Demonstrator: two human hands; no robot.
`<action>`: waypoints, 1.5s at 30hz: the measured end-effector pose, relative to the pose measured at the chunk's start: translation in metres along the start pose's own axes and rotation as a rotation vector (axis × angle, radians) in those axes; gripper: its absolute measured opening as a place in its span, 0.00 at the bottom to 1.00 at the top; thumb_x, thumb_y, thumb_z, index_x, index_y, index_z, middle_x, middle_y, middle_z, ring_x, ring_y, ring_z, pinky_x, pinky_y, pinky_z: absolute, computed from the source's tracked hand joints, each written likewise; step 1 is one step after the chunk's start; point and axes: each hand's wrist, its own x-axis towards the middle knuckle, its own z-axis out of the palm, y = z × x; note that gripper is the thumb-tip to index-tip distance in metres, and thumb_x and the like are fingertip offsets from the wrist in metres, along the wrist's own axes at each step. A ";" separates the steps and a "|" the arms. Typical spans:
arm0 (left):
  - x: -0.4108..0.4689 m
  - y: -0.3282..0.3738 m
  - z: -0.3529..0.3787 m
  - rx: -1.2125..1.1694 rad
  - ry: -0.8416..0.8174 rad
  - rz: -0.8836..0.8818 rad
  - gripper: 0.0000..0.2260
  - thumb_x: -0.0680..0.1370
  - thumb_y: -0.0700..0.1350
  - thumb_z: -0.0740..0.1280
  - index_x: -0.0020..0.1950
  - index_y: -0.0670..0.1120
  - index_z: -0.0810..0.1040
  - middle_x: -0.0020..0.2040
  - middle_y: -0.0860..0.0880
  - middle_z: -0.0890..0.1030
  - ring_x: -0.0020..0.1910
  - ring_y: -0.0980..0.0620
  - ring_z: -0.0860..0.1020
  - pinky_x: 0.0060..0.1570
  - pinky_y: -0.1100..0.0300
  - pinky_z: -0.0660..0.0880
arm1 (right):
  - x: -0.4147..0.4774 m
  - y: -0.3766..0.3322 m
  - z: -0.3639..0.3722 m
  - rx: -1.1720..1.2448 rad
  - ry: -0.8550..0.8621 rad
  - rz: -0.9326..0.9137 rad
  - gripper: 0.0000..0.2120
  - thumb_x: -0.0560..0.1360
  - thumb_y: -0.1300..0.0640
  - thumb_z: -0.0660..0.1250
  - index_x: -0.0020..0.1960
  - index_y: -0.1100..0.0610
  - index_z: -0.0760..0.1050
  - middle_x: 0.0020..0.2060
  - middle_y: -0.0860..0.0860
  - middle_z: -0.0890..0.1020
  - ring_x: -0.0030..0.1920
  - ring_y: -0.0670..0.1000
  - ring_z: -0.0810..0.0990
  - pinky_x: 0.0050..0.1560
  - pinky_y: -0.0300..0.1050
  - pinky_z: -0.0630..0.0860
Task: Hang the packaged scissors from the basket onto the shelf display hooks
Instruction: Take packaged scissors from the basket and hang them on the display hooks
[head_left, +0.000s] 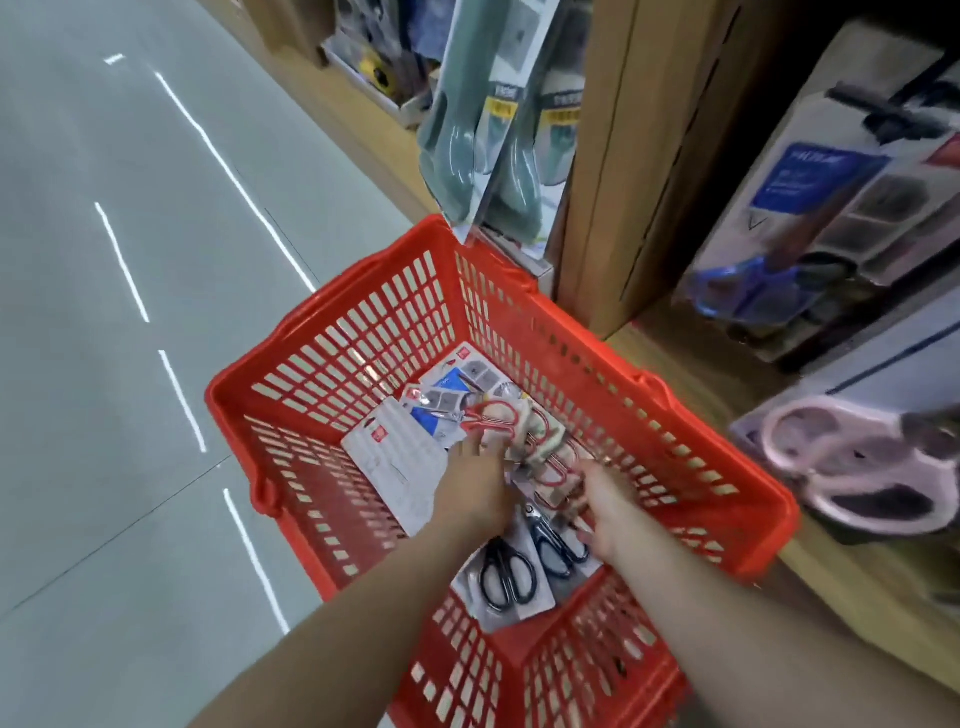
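A red plastic basket (332, 332) stands on the floor beside the shelf. Inside lie several packaged scissors: red-handled ones (491, 415), black-handled ones (506, 571) and a white card pack (387, 457). Both my hands reach down into the basket. My left hand (475, 491) is among the packs near the red-handled scissors; its fingertips are blurred. My right hand (608, 512) grips a pack with red handles (553, 470) by its near edge. Packs of blue scissors (743, 291) and pink scissors (852, 462) hang on the shelf at the right.
A wooden shelf upright (618, 156) rises just behind the basket. Green packaged utensils (483, 145) hang above the basket's far corner. A grey tiled aisle floor (130, 260) stretches to the left.
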 end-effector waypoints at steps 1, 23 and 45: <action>0.011 0.005 0.005 0.053 0.011 0.042 0.30 0.78 0.48 0.67 0.78 0.52 0.60 0.79 0.42 0.57 0.77 0.39 0.57 0.71 0.45 0.65 | 0.006 0.000 0.003 0.023 0.005 0.014 0.15 0.79 0.51 0.63 0.55 0.63 0.75 0.45 0.60 0.81 0.36 0.54 0.74 0.35 0.43 0.68; -0.055 0.017 -0.052 -0.239 0.065 0.332 0.29 0.69 0.41 0.70 0.68 0.56 0.67 0.62 0.55 0.76 0.61 0.53 0.75 0.54 0.64 0.70 | -0.025 -0.037 -0.004 -0.071 -0.666 -0.162 0.20 0.74 0.68 0.64 0.62 0.52 0.77 0.44 0.59 0.81 0.38 0.56 0.80 0.42 0.47 0.77; -0.184 0.083 -0.139 -1.547 0.248 -0.041 0.13 0.76 0.38 0.71 0.61 0.44 0.80 0.52 0.43 0.86 0.50 0.41 0.85 0.56 0.41 0.80 | -0.221 -0.006 -0.082 -0.437 -0.499 -1.096 0.38 0.70 0.69 0.74 0.66 0.33 0.71 0.71 0.42 0.73 0.66 0.35 0.73 0.58 0.26 0.70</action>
